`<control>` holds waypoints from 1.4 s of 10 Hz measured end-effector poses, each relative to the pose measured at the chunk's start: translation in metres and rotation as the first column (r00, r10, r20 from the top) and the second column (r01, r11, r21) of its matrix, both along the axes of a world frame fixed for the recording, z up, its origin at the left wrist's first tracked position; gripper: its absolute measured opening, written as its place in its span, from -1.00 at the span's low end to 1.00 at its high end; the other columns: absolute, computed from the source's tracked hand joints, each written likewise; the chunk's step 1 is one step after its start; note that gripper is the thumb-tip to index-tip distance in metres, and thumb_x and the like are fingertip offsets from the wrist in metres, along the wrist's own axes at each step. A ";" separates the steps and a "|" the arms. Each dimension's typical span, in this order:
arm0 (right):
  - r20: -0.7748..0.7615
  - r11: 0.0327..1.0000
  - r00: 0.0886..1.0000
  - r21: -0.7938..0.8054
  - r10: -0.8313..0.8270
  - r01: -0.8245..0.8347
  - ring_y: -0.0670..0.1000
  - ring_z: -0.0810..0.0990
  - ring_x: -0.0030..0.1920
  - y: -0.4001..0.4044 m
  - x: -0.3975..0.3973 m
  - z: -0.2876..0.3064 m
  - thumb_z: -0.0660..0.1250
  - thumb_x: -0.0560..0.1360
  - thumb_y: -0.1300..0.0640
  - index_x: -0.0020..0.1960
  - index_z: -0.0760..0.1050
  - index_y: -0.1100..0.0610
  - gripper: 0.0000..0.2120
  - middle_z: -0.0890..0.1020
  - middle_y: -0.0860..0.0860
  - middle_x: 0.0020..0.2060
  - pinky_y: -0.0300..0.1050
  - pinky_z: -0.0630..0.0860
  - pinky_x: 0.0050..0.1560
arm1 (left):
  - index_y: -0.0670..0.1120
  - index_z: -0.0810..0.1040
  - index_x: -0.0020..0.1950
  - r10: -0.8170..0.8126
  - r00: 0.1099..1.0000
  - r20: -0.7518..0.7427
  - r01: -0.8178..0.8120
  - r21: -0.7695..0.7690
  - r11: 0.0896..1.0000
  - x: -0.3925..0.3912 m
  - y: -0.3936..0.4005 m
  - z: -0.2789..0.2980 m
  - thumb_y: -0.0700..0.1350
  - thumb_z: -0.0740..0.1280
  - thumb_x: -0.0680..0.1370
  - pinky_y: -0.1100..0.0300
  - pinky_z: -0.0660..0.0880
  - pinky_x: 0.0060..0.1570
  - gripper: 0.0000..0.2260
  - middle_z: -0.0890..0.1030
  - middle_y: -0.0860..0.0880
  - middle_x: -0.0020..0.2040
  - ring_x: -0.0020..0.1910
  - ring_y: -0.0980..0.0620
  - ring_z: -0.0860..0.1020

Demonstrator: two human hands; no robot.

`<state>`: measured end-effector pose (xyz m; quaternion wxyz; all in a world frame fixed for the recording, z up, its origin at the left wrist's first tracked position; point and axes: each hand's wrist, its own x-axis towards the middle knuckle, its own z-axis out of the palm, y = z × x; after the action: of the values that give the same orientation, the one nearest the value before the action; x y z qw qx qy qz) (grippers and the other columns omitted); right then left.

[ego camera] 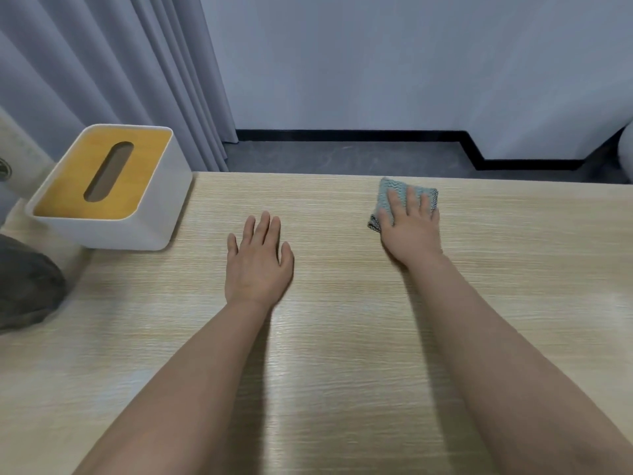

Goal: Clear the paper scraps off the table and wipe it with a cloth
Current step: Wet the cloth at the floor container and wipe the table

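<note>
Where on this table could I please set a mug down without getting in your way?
Bare table lies between the left hand and right hand, and right of the cloth. The left edge is crowded by the tissue box.

A white tissue box [113, 190] with a yellow wooden lid sits at the left. Just behind it hang grey curtains [113, 63] — a dark rounded object [27, 286] lies in front of it, nearer the camera. A black baseboard [342, 135] runs along the wall to the box's right.
</note>
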<state>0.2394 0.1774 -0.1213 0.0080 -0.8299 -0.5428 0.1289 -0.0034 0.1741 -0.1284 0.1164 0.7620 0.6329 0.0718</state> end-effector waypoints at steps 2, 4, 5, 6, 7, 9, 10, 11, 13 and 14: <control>-0.005 0.890 0.893 0.084 0.450 -0.448 0.04 -0.25 0.51 -0.038 -0.076 0.001 -0.18 0.61 -0.17 0.52 -0.17 -0.13 -0.49 -0.17 -0.03 0.53 0.03 -0.30 0.48 | -0.01 0.03 0.55 0.001 1.000 -0.005 -0.001 0.010 1.000 0.000 0.001 -0.001 0.06 -0.07 0.62 -0.02 -0.13 0.49 -0.51 -0.01 0.05 0.56 0.53 0.06 -0.09; -0.005 0.911 0.913 0.065 0.409 -0.408 0.00 -0.15 0.52 -0.027 -0.016 0.003 -0.10 0.61 -0.17 0.52 -0.07 -0.14 -0.50 -0.08 -0.06 0.54 -0.03 -0.21 0.49 | -0.01 0.03 0.55 -0.005 1.000 0.003 0.005 0.004 1.000 0.000 0.000 0.000 0.06 -0.06 0.62 -0.01 -0.14 0.49 -0.51 0.00 0.05 0.56 0.53 0.06 -0.09; 0.024 0.995 0.995 0.022 0.100 -0.100 0.07 -0.17 0.52 -0.017 0.010 0.000 -0.17 0.61 -0.18 0.53 -0.12 -0.11 -0.49 -0.12 -0.01 0.54 0.05 -0.21 0.49 | -0.01 0.03 0.55 -0.006 1.000 0.005 0.006 0.006 1.000 0.000 0.000 -0.001 0.06 -0.06 0.63 -0.02 -0.14 0.49 -0.51 -0.01 0.05 0.56 0.53 0.06 -0.09; 0.028 0.996 0.995 0.006 0.094 -0.094 0.11 -0.20 0.52 -0.021 -0.022 -0.001 -0.19 0.61 -0.17 0.53 -0.15 -0.08 -0.48 -0.14 0.03 0.53 0.07 -0.26 0.48 | -0.01 0.04 0.55 -0.007 1.000 0.002 0.007 0.008 1.000 0.000 0.000 -0.001 0.05 -0.06 0.62 -0.02 -0.13 0.49 -0.51 0.00 0.05 0.56 0.53 0.05 -0.08; 0.024 0.907 0.911 0.087 0.411 -0.412 0.07 -0.22 0.52 -0.044 -0.073 0.000 -0.28 0.55 -0.23 0.53 -0.14 -0.11 -0.43 -0.13 0.00 0.53 0.03 -0.31 0.46 | -0.01 0.04 0.55 -0.005 1.000 -0.006 0.005 0.010 1.000 0.000 0.000 -0.001 0.05 -0.07 0.63 -0.03 -0.12 0.49 -0.52 0.00 0.05 0.56 0.53 0.05 -0.08; 0.009 0.801 0.803 0.070 0.596 -0.595 -0.05 -0.22 0.51 -0.050 -0.062 0.004 -0.20 0.56 -0.25 0.51 -0.14 -0.17 -0.46 -0.15 -0.09 0.52 -0.04 -0.28 0.48 | 0.00 0.01 0.55 -0.008 1.000 -0.020 0.009 0.005 1.000 -0.001 0.001 -0.001 0.04 -0.08 0.64 -0.02 -0.13 0.49 -0.53 -0.02 0.06 0.56 0.53 0.06 -0.10; 0.018 0.941 0.941 0.025 0.337 -0.338 0.01 -0.18 0.52 -0.029 -0.014 0.002 -0.14 0.60 -0.20 0.52 -0.12 -0.13 -0.48 -0.12 -0.04 0.54 0.00 -0.22 0.49 | -0.01 0.02 0.55 -0.012 1.000 -0.012 0.012 0.006 1.000 -0.001 0.001 -0.002 0.04 -0.07 0.64 -0.03 -0.13 0.49 -0.52 -0.02 0.05 0.56 0.53 0.05 -0.10; 0.025 0.993 0.993 0.006 0.118 -0.118 0.07 -0.22 0.52 -0.030 -0.007 -0.001 -0.18 0.60 -0.20 0.53 -0.16 -0.11 -0.47 -0.16 0.01 0.53 0.06 -0.24 0.49 | -0.02 0.03 0.55 -0.016 1.000 0.000 0.016 0.003 1.000 -0.001 0.001 -0.002 0.04 -0.07 0.64 -0.03 -0.13 0.49 -0.52 -0.01 0.04 0.56 0.53 0.04 -0.09; -0.044 0.885 0.887 0.105 0.461 -0.454 0.05 -0.28 0.51 -0.077 -0.106 0.000 -0.15 0.59 -0.23 0.52 -0.16 -0.10 -0.45 -0.19 0.01 0.53 0.05 -0.31 0.48 | -0.03 0.06 0.55 -0.015 1.000 0.003 0.015 0.008 1.000 -0.001 0.001 0.001 0.01 -0.05 0.64 -0.04 -0.11 0.49 -0.53 0.02 0.04 0.56 0.53 0.05 -0.07; -0.041 0.831 0.833 0.115 0.551 -0.544 0.00 -0.25 0.51 -0.089 -0.105 -0.002 -0.19 0.54 -0.30 0.52 -0.13 -0.14 -0.41 -0.16 -0.04 0.53 0.01 -0.30 0.48 | -0.04 0.06 0.55 -0.024 1.000 0.000 0.024 0.007 1.000 -0.002 0.001 0.001 -0.02 -0.04 0.63 -0.04 -0.10 0.49 -0.53 0.02 0.04 0.56 0.53 0.05 -0.07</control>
<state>0.1339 0.0886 -0.1234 0.0314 -0.6329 -0.7628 0.1286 -0.0051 0.1747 -0.1276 0.1145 0.7701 0.6233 0.0727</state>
